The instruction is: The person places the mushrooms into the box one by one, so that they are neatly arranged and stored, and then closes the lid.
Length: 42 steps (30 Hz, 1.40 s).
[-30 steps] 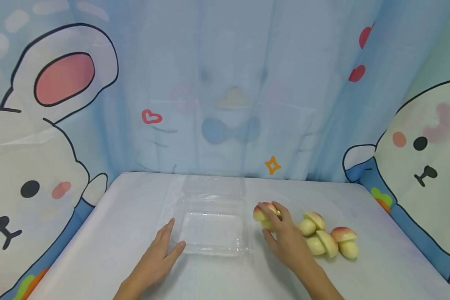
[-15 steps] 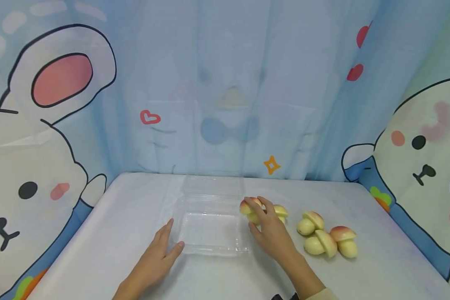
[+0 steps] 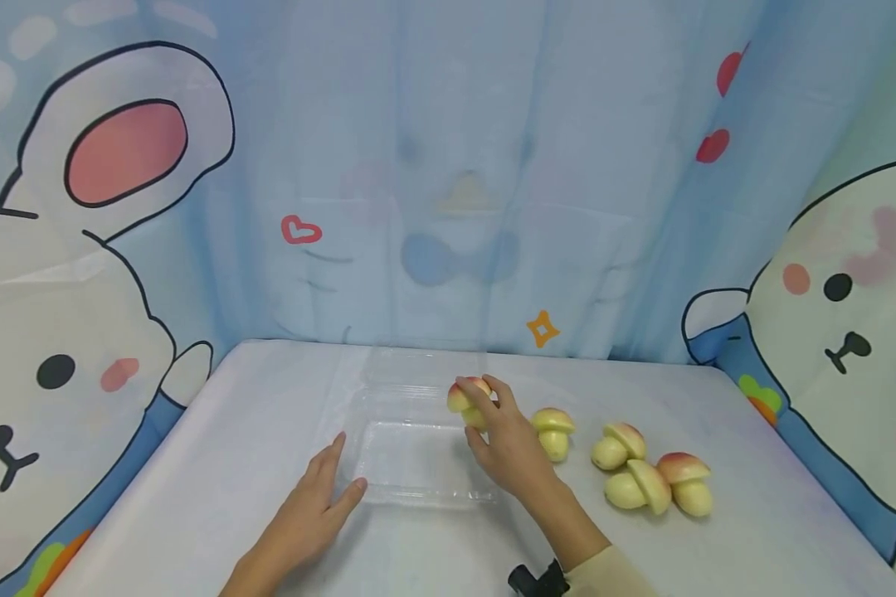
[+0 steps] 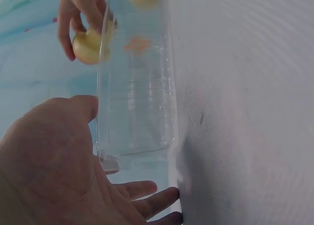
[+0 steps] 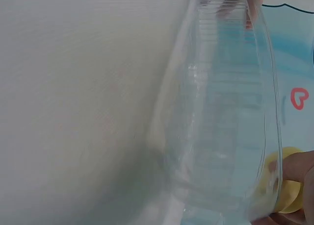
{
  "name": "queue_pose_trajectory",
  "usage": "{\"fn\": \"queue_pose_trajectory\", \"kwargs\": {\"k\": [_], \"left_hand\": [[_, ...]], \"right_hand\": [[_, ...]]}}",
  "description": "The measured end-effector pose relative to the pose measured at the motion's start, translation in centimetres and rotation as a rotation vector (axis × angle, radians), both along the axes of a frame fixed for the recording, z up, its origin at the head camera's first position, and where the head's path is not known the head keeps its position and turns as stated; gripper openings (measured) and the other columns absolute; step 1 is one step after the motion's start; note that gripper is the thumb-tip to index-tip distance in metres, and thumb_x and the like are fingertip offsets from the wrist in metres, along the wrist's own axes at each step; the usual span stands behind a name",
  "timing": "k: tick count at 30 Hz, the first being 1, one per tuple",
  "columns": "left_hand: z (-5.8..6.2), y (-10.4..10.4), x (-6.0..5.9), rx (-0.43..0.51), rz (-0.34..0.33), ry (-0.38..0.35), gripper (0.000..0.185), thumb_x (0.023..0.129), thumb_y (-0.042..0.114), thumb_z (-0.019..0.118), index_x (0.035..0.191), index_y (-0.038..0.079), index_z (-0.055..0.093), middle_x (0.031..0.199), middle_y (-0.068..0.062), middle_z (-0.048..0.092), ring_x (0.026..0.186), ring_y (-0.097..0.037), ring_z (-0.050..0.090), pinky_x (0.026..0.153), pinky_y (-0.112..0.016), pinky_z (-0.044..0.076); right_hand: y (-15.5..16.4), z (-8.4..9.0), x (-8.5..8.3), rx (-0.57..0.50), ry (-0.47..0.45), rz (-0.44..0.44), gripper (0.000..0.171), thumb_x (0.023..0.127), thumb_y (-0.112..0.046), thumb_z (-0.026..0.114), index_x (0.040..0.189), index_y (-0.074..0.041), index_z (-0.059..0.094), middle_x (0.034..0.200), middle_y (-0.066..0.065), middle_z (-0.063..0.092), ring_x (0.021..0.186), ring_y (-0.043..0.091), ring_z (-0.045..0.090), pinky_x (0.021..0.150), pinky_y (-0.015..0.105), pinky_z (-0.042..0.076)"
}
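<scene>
A clear plastic box [image 3: 426, 497] stands on the white table with its hinged lid [image 3: 426, 365] lying back behind it. My right hand [image 3: 515, 448] pinches a yellow toy mushroom with a reddish cap [image 3: 459, 400] between thumb and fingers, over the box's back right corner. In the left wrist view the held mushroom [image 4: 87, 47] appears beyond the box's upper rim. My left hand [image 3: 302, 514] rests at the box's left side, fingers fairly straight, thumb spread toward the front corner. The palm [image 4: 54, 156] faces the box and grips nothing.
One more mushroom [image 3: 554, 433] stands upright just right of the box. A cluster of 3 mushrooms [image 3: 685, 481] lies farther right on the white tabletop [image 3: 418, 555]. A blue cartoon curtain [image 3: 448, 166] hangs behind the table's back edge.
My right hand has carried the mushroom leftward, from beside the box to over its back right corner, uncovering another mushroom behind it. My left hand and the box have stayed put.
</scene>
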<state>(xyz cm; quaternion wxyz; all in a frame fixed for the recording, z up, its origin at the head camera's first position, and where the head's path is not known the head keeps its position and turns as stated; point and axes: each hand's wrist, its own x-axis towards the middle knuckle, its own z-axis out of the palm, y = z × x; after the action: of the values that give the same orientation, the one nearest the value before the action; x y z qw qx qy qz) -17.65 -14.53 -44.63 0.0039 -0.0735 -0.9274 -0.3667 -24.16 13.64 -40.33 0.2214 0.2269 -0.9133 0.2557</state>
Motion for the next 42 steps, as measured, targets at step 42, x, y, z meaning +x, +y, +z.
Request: {"fn": "queue_pose_trajectory", "kwargs": {"k": [42], "left_hand": [[0.0, 0.3, 0.4, -0.006, 0.022, 0.019, 0.077, 0.093, 0.058, 0.042, 0.151, 0.017, 0.013, 0.150, -0.019, 0.022, 0.132, -0.037, 0.030, 0.100, -0.059, 0.029]], "right_hand": [[-10.1, -1.9, -2.6, 0.163, -0.209, 0.075, 0.064, 0.083, -0.012, 0.068, 0.138, -0.033, 0.042, 0.134, 0.014, 0.041, 0.078, 0.022, 0.062, 0.065, 0.031, 0.051]]}}
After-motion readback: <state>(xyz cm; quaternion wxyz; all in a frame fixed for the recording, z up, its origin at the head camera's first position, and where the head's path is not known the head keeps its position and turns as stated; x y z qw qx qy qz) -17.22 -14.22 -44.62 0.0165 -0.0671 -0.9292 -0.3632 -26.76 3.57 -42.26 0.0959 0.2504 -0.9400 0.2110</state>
